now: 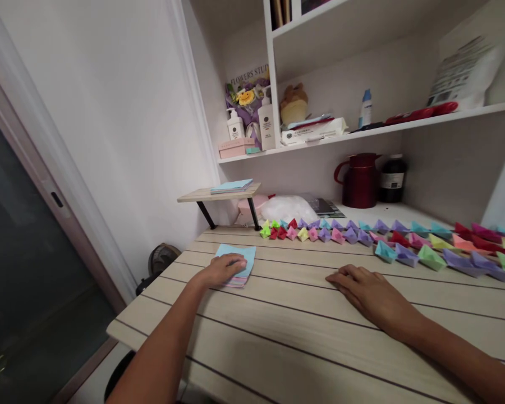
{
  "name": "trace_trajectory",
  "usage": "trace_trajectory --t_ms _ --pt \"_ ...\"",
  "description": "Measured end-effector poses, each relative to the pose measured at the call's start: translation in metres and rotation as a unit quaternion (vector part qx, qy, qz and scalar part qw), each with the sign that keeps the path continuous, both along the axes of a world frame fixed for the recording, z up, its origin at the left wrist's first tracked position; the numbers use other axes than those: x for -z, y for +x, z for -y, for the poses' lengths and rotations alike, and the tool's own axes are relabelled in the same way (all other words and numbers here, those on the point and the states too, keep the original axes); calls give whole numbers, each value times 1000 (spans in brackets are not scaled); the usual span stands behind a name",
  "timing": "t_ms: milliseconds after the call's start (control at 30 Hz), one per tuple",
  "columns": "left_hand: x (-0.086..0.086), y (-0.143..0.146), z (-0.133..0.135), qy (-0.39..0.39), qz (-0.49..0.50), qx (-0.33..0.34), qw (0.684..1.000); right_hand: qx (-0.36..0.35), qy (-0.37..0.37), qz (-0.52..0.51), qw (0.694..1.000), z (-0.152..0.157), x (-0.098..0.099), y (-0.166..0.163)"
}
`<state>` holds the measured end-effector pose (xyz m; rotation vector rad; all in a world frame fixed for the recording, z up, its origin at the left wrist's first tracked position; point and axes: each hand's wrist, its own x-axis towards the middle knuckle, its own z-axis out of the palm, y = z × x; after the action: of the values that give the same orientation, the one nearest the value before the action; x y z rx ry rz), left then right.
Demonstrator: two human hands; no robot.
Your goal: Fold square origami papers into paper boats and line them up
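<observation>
My left hand (225, 269) lies palm down on a small stack of square coloured paper (249, 257), light blue on top with pink sheets at the lower edge. Its fingers rest over the top sheet, and I see no sheet lifted. Farther right, my right hand (368, 289) rests on the wooden table (278, 325) with its fingers stretched toward the left and nothing visible in them. Beyond it, rows of folded paper boats (431, 257) in many colours run along the back of the table toward the right edge.
At the back left stands a small raised shelf (193, 194) bearing another stack of light blue paper (231, 186). Behind the boats are a clear plastic bag (288, 207), a red jug (359, 179) and a dark bottle (393, 179). White wall shelves (328, 139) hang above.
</observation>
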<state>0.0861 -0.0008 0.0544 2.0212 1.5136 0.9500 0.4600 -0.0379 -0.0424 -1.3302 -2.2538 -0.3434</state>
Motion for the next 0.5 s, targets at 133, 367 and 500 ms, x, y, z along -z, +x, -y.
trace_trajectory --t_ms 133,367,500 --pt "0 -11 3 -57 -40 107 992 -1 -12 -9 1000 -2 3 3" --pt "12 -23 -4 -90 -74 135 984 -15 -28 -30 999 -5 6 8" --pt "17 -24 -6 -95 -71 138 983 -20 -52 -23 998 -4 2 9"
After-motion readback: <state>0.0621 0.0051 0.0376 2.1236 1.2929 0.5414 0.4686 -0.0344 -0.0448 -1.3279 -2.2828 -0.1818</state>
